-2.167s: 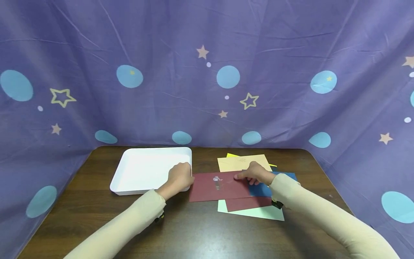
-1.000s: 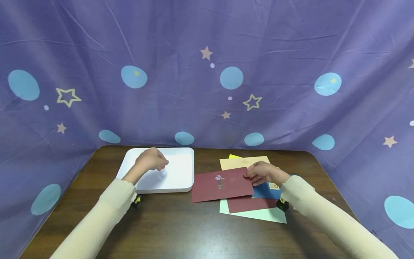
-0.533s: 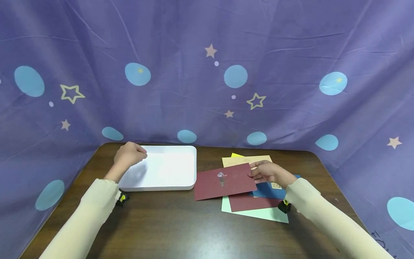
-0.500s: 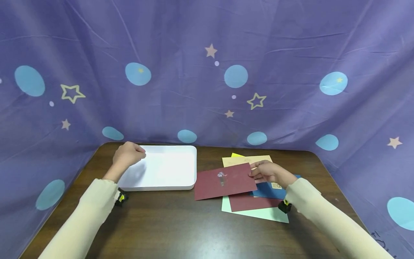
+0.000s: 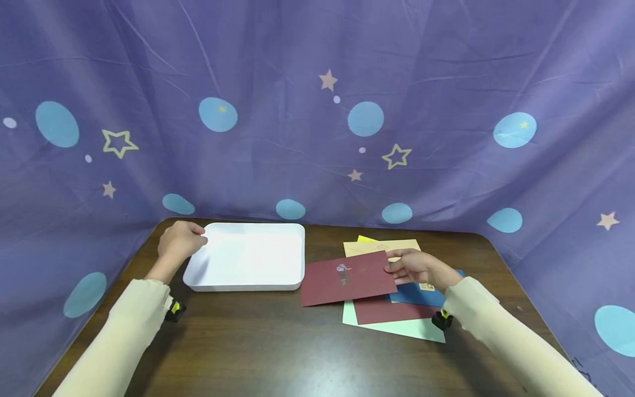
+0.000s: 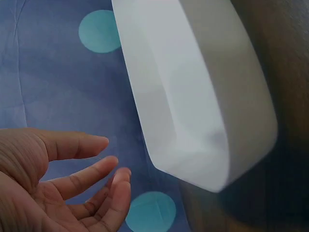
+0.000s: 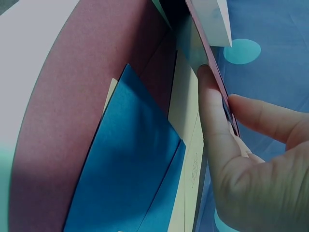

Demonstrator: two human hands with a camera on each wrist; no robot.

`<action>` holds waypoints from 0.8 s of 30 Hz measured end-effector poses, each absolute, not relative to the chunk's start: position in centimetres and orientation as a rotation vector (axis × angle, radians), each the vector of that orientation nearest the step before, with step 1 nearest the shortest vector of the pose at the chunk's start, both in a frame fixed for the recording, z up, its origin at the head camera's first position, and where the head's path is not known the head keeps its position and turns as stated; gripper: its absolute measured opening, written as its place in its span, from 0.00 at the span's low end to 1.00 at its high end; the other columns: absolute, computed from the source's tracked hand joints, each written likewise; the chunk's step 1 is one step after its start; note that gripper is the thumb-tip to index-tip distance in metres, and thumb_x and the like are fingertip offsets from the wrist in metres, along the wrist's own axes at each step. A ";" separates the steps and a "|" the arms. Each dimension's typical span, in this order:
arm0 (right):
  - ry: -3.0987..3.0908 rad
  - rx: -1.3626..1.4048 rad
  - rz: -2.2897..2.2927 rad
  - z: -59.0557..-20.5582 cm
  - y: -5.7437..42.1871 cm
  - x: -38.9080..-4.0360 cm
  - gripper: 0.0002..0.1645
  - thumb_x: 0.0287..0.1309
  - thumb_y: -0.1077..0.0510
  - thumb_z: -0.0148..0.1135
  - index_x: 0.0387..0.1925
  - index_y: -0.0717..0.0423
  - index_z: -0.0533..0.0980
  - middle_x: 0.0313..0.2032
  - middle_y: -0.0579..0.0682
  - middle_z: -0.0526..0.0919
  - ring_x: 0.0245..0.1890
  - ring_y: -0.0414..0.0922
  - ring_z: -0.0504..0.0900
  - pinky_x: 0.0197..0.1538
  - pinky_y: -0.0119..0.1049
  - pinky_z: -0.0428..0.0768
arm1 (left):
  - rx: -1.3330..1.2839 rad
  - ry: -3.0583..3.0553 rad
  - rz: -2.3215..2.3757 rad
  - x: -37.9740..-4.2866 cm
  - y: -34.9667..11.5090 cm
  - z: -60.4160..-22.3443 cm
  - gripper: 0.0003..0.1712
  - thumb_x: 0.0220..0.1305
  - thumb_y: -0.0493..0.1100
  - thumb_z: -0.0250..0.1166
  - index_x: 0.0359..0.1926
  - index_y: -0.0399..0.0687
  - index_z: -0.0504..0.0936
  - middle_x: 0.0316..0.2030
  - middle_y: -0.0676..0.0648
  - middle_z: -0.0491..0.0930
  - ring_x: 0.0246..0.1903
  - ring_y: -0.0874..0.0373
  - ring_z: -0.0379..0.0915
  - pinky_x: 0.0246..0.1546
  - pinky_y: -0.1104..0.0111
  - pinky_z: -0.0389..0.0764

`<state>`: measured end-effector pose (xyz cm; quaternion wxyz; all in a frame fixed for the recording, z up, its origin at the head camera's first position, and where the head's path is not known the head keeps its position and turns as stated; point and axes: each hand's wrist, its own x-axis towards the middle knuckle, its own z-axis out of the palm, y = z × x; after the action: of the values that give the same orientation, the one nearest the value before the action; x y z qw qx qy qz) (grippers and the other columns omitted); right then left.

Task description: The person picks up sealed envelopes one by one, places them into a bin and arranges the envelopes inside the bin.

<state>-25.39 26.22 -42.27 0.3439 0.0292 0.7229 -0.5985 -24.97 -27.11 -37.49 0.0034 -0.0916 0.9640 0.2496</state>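
My right hand (image 5: pixel 414 267) pinches the right edge of a maroon envelope (image 5: pixel 339 286) between thumb and fingers. That envelope is tilted, its right end raised above the pile, and a small silvery print shows on its face. In the right wrist view it is seen almost edge-on, held in the right hand (image 7: pixel 256 164). My left hand (image 5: pixel 179 241) hovers by the left end of a white tray (image 5: pixel 248 256), holding nothing. The left wrist view shows the left hand (image 6: pixel 77 188) with loosely bent fingers, thumb apart from them, beside the tray (image 6: pixel 241 96).
Under the held envelope lie a blue envelope (image 5: pixel 414 295), another maroon envelope (image 5: pixel 377 313), a pale green one (image 5: pixel 414 330) and a cream one (image 5: pixel 357 248), with a yellow corner (image 5: pixel 365 239) behind. The wooden table (image 5: pixel 278 347) meets a purple patterned curtain (image 5: pixel 278 127).
My left hand has moved left across the tray, from its right side to its left end. The right hand has taken hold of the maroon envelope and raised its right end.
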 end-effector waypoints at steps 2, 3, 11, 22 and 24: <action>1.880 0.078 -1.551 -42.4 26.3 -25.3 0.27 0.71 0.70 0.52 0.69 0.67 0.62 0.31 0.43 0.84 0.28 0.38 0.83 0.39 0.32 0.89 | -0.291 3.015 0.766 -25.0 -27.5 -37.8 0.25 0.61 0.44 0.63 0.57 0.35 0.82 0.55 0.31 0.81 0.50 0.31 0.77 0.34 0.53 0.82; 1.881 0.079 -1.550 -42.4 26.3 -25.3 0.25 0.71 0.70 0.52 0.67 0.67 0.64 0.30 0.43 0.83 0.28 0.38 0.83 0.38 0.32 0.89 | -0.284 3.008 0.757 -25.0 -27.8 -37.9 0.26 0.60 0.44 0.63 0.57 0.34 0.82 0.55 0.30 0.81 0.50 0.30 0.77 0.34 0.53 0.82; 1.915 0.079 -1.509 -42.2 26.5 -25.5 0.21 0.71 0.69 0.53 0.63 0.66 0.67 0.29 0.43 0.83 0.26 0.38 0.82 0.38 0.32 0.89 | -0.264 2.857 0.886 -26.0 -30.6 -39.3 0.28 0.59 0.41 0.65 0.55 0.23 0.79 0.45 0.28 0.82 0.40 0.39 0.81 0.37 0.55 0.85; 1.965 0.099 -1.453 -42.6 27.2 -26.0 0.07 0.72 0.67 0.55 0.46 0.61 0.78 0.30 0.43 0.84 0.27 0.38 0.83 0.40 0.33 0.90 | -0.094 2.426 1.190 -27.0 -34.8 -41.0 0.29 0.73 0.42 0.61 0.60 0.16 0.72 0.45 0.35 0.87 0.40 0.55 0.86 0.49 0.55 0.90; 1.970 0.092 -1.449 -42.5 27.5 -26.0 0.08 0.71 0.67 0.55 0.47 0.62 0.78 0.30 0.43 0.84 0.27 0.38 0.84 0.40 0.33 0.90 | -0.101 2.383 1.228 -27.1 -35.1 -41.3 0.29 0.73 0.41 0.61 0.61 0.17 0.71 0.43 0.40 0.88 0.39 0.58 0.86 0.47 0.59 0.91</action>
<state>-25.97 27.48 -42.55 0.3402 0.0354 0.7569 -0.5568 -27.08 -35.06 -41.35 0.2271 -0.0366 0.8650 0.4459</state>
